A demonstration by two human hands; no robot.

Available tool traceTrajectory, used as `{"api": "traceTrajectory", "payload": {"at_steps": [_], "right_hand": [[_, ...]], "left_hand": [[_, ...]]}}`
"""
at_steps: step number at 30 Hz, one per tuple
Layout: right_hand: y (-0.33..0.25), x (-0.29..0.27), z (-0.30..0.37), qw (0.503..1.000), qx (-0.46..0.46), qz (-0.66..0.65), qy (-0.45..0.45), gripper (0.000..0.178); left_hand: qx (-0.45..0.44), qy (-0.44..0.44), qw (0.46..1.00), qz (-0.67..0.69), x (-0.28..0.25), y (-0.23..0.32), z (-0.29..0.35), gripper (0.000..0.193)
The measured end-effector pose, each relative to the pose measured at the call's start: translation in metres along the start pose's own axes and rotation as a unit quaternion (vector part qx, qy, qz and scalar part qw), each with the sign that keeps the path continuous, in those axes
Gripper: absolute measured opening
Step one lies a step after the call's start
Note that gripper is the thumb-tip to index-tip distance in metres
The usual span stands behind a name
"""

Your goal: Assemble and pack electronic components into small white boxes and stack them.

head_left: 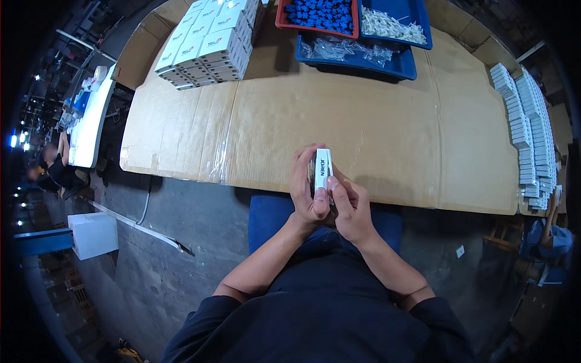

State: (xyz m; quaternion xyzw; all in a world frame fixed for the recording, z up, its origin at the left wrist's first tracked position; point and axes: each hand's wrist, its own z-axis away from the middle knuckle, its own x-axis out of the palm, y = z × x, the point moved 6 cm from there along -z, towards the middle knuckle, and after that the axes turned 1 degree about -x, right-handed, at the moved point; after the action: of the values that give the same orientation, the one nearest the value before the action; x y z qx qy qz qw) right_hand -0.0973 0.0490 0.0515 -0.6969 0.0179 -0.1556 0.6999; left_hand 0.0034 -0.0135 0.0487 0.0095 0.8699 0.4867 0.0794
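A small, narrow white box [324, 162] with dark print on its side is held upright over the front edge of the cardboard-covered table [278, 121]. My left hand [304, 190] wraps around its left side, with the thumb pressed on its lower end. From the right, my right hand [352, 209] grips the same box, its thumb against the lower right edge. The fingers behind the box are mostly hidden, and so is its far side.
Stacked white boxes [203, 45] stand at the back left. A red tray of blue parts [321, 15], a tray of whitish parts [393, 27] and a blue tray with clear plastic bags [348, 51] sit at the back. White boxes [526, 121] line the right edge. People work at both sides.
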Motion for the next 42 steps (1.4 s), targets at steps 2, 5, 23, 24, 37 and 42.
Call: {"api": "traceTrajectory", "payload": {"at_steps": [2, 5, 23, 24, 37, 42], "right_hand": [[0.002, 0.0, 0.001, 1.0, 0.015, -0.005, -0.019, 0.044], [0.003, 0.001, 0.0, 0.999, 0.023, -0.006, -0.042, 0.049], [-0.007, 0.006, 0.001, 0.999, -0.01, 0.033, -0.04, 0.048], [-0.006, 0.007, 0.001, 0.998, 0.001, 0.022, -0.051, 0.047], [0.0, -0.009, -0.018, 0.996, 0.029, 0.028, -0.083, 0.052], [-0.018, -0.025, -0.01, 0.991, 0.036, 0.05, -0.121, 0.057]], "left_hand": [[0.0, -0.001, 1.0, 0.0, 0.0, -0.001, 0.002, 0.08], [0.002, 0.002, 1.0, 0.001, 0.0, -0.002, 0.001, 0.079], [0.006, 0.02, 0.999, 0.037, -0.005, -0.001, 0.005, 0.077], [0.006, 0.02, 0.999, 0.037, -0.005, -0.002, 0.007, 0.077], [-0.04, -0.019, 0.996, 0.072, 0.002, -0.008, 0.002, 0.098], [-0.187, -0.066, 0.948, 0.247, 0.017, -0.022, 0.014, 0.121]]}}
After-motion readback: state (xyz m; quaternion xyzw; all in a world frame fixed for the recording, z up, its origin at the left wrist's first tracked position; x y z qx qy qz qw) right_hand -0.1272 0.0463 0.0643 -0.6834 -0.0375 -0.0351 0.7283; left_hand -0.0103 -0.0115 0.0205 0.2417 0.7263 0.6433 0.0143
